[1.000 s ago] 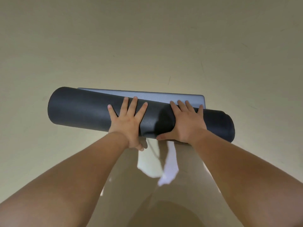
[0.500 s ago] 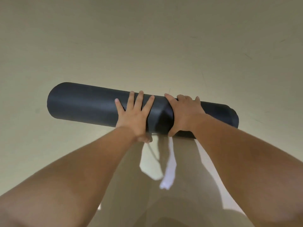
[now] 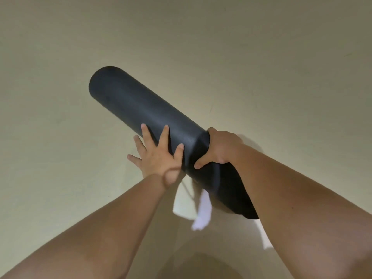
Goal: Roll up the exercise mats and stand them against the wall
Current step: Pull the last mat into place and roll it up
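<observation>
Right hand (image 3: 220,147) clamped around rolled mat (image 3: 141,109), left hand (image 3: 159,154) splayed flat against it

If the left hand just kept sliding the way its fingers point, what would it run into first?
The left hand lies spread against the near side of the rolled mat, fingers pointing up and away from the person. Pushed straight on, it would probably meet only more of the mat's surface; beyond that shows bare floor, though depth is unclear.
</observation>
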`<action>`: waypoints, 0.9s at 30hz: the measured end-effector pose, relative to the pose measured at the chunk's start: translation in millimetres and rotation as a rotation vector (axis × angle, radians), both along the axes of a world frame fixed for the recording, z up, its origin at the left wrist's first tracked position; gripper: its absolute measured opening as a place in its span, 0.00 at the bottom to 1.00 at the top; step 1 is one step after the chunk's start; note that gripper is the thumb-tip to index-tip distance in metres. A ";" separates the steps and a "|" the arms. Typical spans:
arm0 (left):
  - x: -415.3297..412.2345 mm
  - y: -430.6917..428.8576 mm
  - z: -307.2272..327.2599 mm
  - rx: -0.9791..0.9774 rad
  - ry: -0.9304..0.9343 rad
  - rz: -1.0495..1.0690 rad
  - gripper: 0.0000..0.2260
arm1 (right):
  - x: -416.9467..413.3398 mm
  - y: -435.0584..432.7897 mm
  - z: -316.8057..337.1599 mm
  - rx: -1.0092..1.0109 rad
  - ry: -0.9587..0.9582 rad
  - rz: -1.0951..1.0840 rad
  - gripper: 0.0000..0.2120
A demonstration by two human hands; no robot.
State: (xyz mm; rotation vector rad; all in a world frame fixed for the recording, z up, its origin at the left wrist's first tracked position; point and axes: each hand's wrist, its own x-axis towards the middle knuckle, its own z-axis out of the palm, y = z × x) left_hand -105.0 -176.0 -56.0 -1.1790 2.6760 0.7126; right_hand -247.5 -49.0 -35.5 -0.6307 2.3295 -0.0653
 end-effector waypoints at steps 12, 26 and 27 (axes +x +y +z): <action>73.1 9.2 -13.6 1.225 0.296 0.754 0.29 | 126.4 30.0 -22.1 -0.390 -0.362 -0.452 0.60; 32.6 -47.8 269.5 1.148 0.470 0.603 0.32 | 102.4 -6.8 234.0 -0.763 -0.323 -0.538 0.57; 36.5 -56.8 310.0 1.142 0.482 0.589 0.32 | 106.2 -14.9 275.0 -0.778 -0.331 -0.537 0.56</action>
